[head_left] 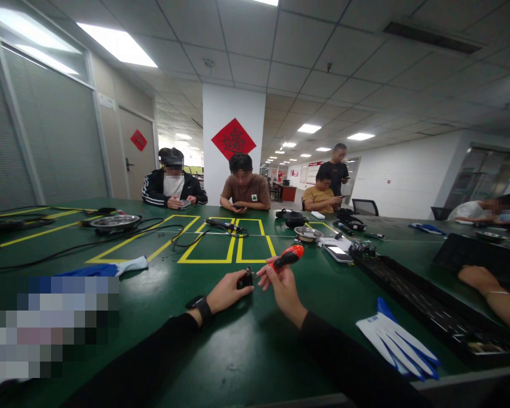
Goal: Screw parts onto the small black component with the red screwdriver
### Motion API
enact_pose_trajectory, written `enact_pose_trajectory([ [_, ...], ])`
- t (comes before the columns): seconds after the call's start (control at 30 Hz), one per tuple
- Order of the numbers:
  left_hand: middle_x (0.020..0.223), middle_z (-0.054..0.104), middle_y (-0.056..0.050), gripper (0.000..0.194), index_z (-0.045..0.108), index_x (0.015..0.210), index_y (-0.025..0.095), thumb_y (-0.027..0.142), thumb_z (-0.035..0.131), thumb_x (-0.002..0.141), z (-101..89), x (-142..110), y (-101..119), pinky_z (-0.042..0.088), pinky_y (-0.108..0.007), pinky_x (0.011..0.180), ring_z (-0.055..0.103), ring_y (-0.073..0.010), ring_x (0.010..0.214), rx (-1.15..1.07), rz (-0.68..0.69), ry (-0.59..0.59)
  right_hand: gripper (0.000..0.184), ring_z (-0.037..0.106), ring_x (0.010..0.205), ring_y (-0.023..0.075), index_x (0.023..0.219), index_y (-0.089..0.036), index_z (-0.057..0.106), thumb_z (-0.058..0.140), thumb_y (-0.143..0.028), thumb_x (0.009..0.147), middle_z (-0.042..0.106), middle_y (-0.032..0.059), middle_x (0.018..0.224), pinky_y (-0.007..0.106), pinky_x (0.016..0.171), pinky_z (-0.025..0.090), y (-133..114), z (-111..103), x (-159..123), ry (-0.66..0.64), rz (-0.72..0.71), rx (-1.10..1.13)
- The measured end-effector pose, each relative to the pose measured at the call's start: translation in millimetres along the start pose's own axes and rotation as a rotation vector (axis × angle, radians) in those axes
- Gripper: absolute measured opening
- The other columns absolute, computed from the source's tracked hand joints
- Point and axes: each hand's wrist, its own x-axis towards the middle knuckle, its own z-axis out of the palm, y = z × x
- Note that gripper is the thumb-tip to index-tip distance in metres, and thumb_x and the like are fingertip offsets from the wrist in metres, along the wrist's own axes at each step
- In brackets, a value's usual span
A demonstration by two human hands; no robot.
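Observation:
My left hand (pixel 230 291) is closed around a small black part (pixel 247 278) that rests on the green table (pixel 246 345). A dark watch sits on that wrist. My right hand (pixel 281 284) grips a screwdriver with a red and black handle (pixel 288 256), held just right of the black part, handle pointing up and away. Both of my sleeves are black. The tool's tip is hidden behind the hands.
A white and blue glove (pixel 397 340) lies at my right, another glove (pixel 110 268) at my left. A black keyboard (pixel 429 309) and a neighbour's forearm (pixel 495 294) are on the right. Metal bowls (pixel 308 232), cables, a phone (pixel 338 253) and yellow tape boxes lie ahead. Several people sit across.

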Motion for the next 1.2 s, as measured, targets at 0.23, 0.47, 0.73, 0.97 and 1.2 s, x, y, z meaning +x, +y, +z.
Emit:
enact_pose_trajectory([
  [0.23,0.082,0.066,-0.004,0.028,0.062,0.091,0.015,0.036,0.054,0.074,-0.3,0.7,1.3,0.043,-0.028,0.073,0.057,-0.0199,0.079,-0.027,-0.025,0.007,0.020,0.057,0.052,0.0106,0.097,-0.019,0.046,0.052,-0.032,0.082,0.062,0.0005,0.073,0.022,0.045,0.047,1.5,0.2,0.5,0.018,-0.009,0.000],
  [0.47,0.089,0.066,-0.005,0.031,0.060,0.100,0.017,0.034,0.054,0.075,-1.0,0.9,0.1,0.043,-0.030,0.078,0.058,-0.0213,0.084,-0.030,-0.013,0.001,0.019,0.057,0.050,0.0109,0.095,-0.019,0.047,0.051,-0.033,0.083,0.063,0.0009,0.072,0.022,0.045,0.046,-2.8,-1.3,1.0,0.042,-0.025,0.005],
  [0.73,0.094,0.062,-0.006,0.067,0.039,0.126,0.019,0.034,0.064,0.067,0.4,0.5,-9.4,0.041,-0.034,0.083,0.057,-0.0221,0.088,0.038,0.030,0.080,0.023,0.054,0.044,0.0095,0.087,-0.016,0.050,0.044,-0.038,0.085,0.062,0.0013,0.067,0.019,0.038,0.040,10.1,-22.6,10.1,0.343,-0.058,-0.025],
  [0.97,0.102,0.062,-0.006,0.071,0.032,0.130,0.019,0.019,0.062,0.065,-3.2,0.0,-13.1,0.038,-0.034,0.091,0.056,-0.0198,0.096,-0.081,0.070,-0.013,0.031,0.057,0.062,0.0127,0.087,-0.014,0.060,0.051,-0.043,0.078,0.060,0.0058,0.085,0.018,0.037,0.042,28.9,-33.5,20.5,0.379,0.090,-0.150],
  [1.2,0.103,0.061,-0.005,0.062,0.032,0.131,0.022,0.025,0.054,0.073,-5.9,2.0,-19.5,0.034,-0.036,0.094,0.053,-0.0203,0.100,-0.088,0.086,0.014,0.033,0.048,0.049,0.0089,0.084,-0.013,0.062,0.058,-0.043,0.072,0.051,-0.0019,0.059,0.017,0.036,0.036,36.2,-37.4,21.9,0.361,0.158,-0.250],
])
